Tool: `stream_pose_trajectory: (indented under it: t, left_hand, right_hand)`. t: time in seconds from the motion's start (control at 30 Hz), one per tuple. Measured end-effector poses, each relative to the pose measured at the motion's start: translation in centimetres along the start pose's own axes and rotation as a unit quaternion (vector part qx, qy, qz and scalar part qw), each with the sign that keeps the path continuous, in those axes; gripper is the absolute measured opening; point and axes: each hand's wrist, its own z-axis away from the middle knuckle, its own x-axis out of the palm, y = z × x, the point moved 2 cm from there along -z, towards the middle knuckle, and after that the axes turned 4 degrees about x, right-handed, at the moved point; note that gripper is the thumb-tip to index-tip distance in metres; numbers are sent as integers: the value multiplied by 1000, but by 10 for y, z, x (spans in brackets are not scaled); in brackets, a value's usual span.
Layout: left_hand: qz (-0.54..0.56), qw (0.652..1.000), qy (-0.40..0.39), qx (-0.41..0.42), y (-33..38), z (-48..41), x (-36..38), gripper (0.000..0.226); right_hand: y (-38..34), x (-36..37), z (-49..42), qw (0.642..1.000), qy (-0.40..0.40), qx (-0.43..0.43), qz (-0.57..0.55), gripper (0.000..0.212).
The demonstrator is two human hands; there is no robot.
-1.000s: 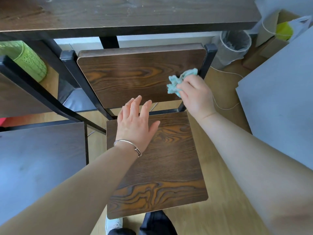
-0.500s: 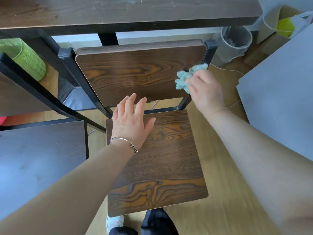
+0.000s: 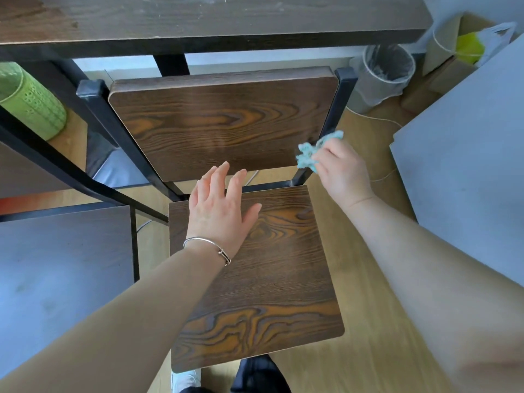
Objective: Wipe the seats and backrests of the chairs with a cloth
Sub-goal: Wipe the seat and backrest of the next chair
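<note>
A wooden chair with a black metal frame stands below me, its seat near and its backrest farther off, tucked under a dark table. My right hand grips a crumpled teal cloth at the backrest's lower right corner, beside the frame post. My left hand, with a silver bracelet on the wrist, lies flat with fingers spread on the back left part of the seat.
A dark tabletop spans the top. Another chair's seat is at the left, with a green perforated container behind it. A lined wastebasket, cardboard boxes and a grey panel stand at the right on wooden floor.
My right hand with the cloth has slid right and down along the backrest to its lower right corner. My left hand has stayed on the seat.
</note>
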Motion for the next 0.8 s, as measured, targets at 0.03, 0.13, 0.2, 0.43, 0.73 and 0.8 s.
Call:
stream_pose_trajectory:
  t: [0.03,0.13,0.2,0.43,0.73,0.8]
  left_hand:
    - [-1,1000,-3,-2,-2,1,3,64]
    - [-4,1000,-13,-10,-4,1,6,65]
    - [0,1000,-14,-9,2,-1,2,65]
    - [13,1000,0,-5,30,-23,-17,64]
    - [35,998,43,22,57,-34,-22,63]
    - [31,999,33,25,55,-33,-15,63]
  right_hand:
    - [1,12,9,999,-24,23,-13,5]
    - [1,27,17,996,-44,69,-42,3]
    - [-1,21,15,995,-33,72,-53,5]
    - [-9,-60,-30,994,78,47,-59,11]
    - [-8,-107,-63,983,172,26,-63,15]
    - [-6,-101,-61,979,186,34,-77,16]
